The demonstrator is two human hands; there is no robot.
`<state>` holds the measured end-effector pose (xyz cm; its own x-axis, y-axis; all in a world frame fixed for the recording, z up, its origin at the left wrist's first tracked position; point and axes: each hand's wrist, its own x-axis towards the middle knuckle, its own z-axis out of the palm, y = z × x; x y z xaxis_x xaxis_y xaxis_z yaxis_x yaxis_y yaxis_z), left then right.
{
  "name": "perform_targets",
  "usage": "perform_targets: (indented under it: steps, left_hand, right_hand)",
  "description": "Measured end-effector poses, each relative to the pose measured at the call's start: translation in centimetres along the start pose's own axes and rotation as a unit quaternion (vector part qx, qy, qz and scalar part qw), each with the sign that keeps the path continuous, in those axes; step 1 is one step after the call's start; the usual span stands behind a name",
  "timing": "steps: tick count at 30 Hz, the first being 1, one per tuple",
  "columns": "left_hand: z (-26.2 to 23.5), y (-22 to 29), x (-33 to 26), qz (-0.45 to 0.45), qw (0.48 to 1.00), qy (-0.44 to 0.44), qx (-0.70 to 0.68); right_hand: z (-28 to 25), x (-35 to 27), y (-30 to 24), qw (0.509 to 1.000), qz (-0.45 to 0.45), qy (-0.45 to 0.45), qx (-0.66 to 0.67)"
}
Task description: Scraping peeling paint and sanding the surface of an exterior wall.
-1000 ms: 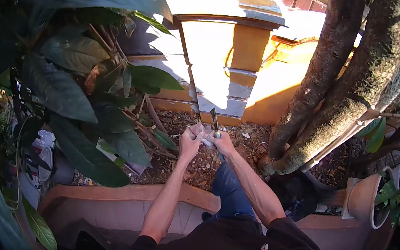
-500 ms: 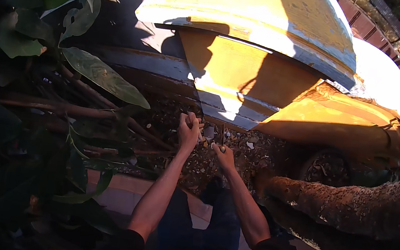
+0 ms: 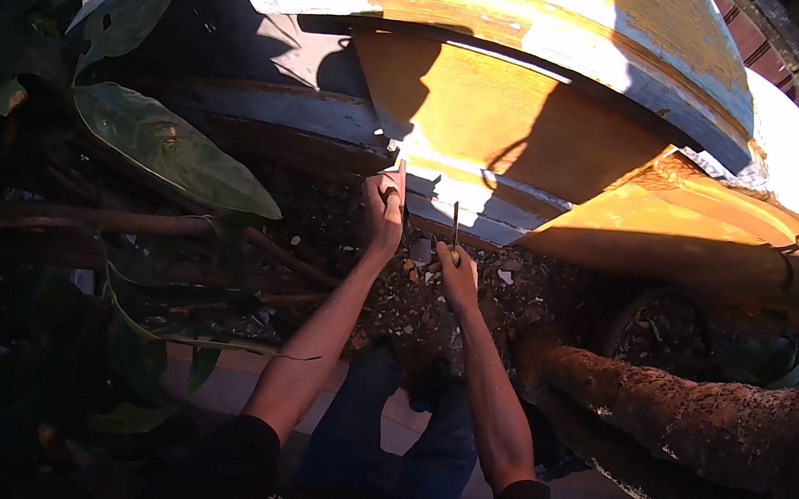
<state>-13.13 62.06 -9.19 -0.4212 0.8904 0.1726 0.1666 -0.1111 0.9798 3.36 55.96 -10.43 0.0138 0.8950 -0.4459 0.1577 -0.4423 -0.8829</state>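
Note:
My left hand [image 3: 385,209] is raised at the base of a yellow and white painted pillar [image 3: 497,121], its fingers closed around something small that I cannot make out. My right hand [image 3: 454,269] sits a little lower and to the right, gripping a thin dark tool [image 3: 455,229] that points up toward the pillar's bottom ledge. Both hands hover over a bed of soil and dry litter [image 3: 472,310]. My knees in blue trousers [image 3: 396,431] rest below.
Large green leaves [image 3: 170,149] and brown stems [image 3: 120,223] crowd the left side. A thick rough tree trunk [image 3: 690,419] lies across the lower right. A low tan kerb [image 3: 231,379] edges the bed beneath my arms.
The view has swung closer to the pillar base and tilted. Both hands have risen slightly toward the ledge, the right one still carrying the thin tool.

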Motion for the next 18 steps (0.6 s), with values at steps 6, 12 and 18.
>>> perform_targets:
  steps: [6, 12, 18]
  left_hand:
    - [3.7, -11.2, 4.5, 0.090, 0.994, 0.028, 0.061]
    - [7.5, -14.1, 5.6, 0.345, 0.911, 0.202, 0.100]
    - [8.0, -18.1, 6.1, 0.427, 0.858, 0.236, 0.159]
  right_hand:
    - [0.4, 5.1, 3.8, 0.980, -0.152, 0.084, -0.093]
    - [0.8, 14.0, 7.9, 0.888, -0.430, 0.151, -0.062]
    - [0.5, 15.9, 13.5, 0.840, -0.518, 0.137, -0.084]
